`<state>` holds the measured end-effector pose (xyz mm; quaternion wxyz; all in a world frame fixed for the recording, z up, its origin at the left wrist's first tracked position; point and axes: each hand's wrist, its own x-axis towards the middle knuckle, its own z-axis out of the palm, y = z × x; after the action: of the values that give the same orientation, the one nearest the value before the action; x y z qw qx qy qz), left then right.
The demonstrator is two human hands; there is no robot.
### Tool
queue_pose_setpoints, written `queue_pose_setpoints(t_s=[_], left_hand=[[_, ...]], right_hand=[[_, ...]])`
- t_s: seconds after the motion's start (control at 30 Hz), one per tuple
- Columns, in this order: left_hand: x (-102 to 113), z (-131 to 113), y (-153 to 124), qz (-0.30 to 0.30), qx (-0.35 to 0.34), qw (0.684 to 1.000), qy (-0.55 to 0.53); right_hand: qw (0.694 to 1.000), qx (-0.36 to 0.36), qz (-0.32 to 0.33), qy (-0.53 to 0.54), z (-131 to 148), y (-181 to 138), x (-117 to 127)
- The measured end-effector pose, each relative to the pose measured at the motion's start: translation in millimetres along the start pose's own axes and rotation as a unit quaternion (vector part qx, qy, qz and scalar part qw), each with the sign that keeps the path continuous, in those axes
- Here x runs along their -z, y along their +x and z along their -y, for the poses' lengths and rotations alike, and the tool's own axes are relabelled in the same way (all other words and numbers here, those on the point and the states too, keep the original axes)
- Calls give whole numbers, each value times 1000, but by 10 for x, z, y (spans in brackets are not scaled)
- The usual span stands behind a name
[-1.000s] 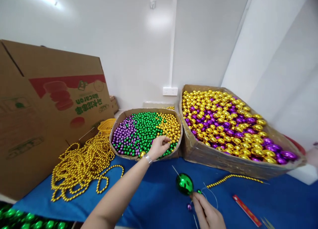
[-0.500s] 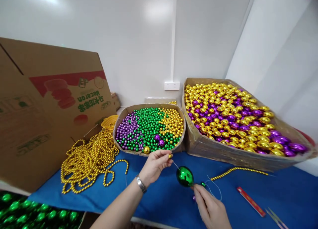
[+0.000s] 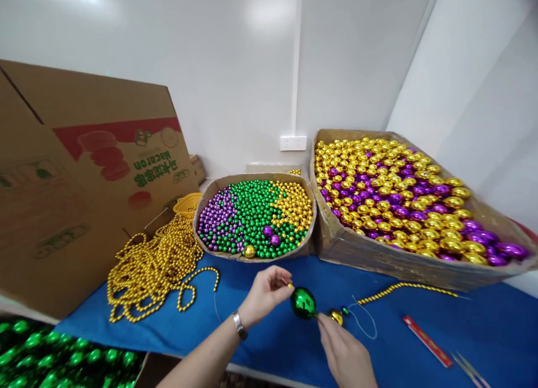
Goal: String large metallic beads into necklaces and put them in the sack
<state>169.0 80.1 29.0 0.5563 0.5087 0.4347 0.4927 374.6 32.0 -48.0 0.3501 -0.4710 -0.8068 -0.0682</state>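
Observation:
My left hand (image 3: pixel 269 295), with a metal band on its wrist, pinches a small gold bead (image 3: pixel 290 285) at its fingertips. Right beside that bead hangs a large, shiny green egg-shaped bead (image 3: pixel 303 303). At its lower right end, the closed fingers of my right hand (image 3: pixel 347 346) grip it; their exact hold is partly hidden. A gold ball bead (image 3: pixel 336 316) and a small green bead (image 3: pixel 345 310) show just past my right fingers, close to a loop of clear string (image 3: pixel 367 331).
A carton of small purple, green and gold beads (image 3: pixel 254 220) stands ahead. Larger gold and purple beads fill a box (image 3: pixel 353 248) at right. Gold bead strands (image 3: pixel 155 273) are heaped left, beside a tall cardboard box (image 3: pixel 101 197). A red strip (image 3: pixel 427 341) and tweezers (image 3: pixel 468 368) lie right.
The large green bead and my right hand have moved left and slightly down. The gap of string between the green bead and my left fingers has closed. The gold ball bead now shows.

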Motion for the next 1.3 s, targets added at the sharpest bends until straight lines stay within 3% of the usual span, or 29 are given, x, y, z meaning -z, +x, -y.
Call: queue_pose_setpoints(t_s=[0.13, 0.2, 0.33, 0.47, 0.57, 0.63, 0.7, 0.8, 0.87, 0.97, 1.13, 1.27, 1.3], left_hand=[[15, 239, -75, -27, 41, 998, 27], [41, 245, -87, -42, 21, 995, 88], [18, -18, -95, -50, -64, 966, 244], [-92, -379, -115, -24, -85, 970, 226], [-39, -534, -97, 10, -104, 968, 228], [117, -557, -41, 5, -146, 941, 307], [338, -521, 51, -44, -185, 886, 422], [622, -414, 214, -99, -183, 809, 550], [676, -362, 324, -97, -180, 783, 587], [534, -344, 505, -68, -174, 762, 620], [213, -324, 839, -31, -128, 765, 630], [205, -304, 915, -31, -127, 786, 605], [222, -313, 885, -32, -129, 808, 574]], right_hand=[[997, -15, 73, -2, -34, -104, -134], [997, -12, 77, -9, -51, -80, -110], [999, -12, 25, -17, 5, 158, -7], [998, 0, 37, 42, 105, 431, 0], [994, 10, 53, 96, 104, 498, -32], [992, 1, 39, 118, 70, 474, -41], [989, -22, 29, 146, 32, 423, -35], [979, -53, 42, 190, -1, 361, -16], [977, -56, 49, 200, 2, 352, -10], [979, -49, 43, 192, 35, 377, -13], [982, -45, 29, 183, 102, 413, 26], [974, -69, 51, 208, 106, 393, 112], [974, -73, 52, 210, 104, 386, 130]])
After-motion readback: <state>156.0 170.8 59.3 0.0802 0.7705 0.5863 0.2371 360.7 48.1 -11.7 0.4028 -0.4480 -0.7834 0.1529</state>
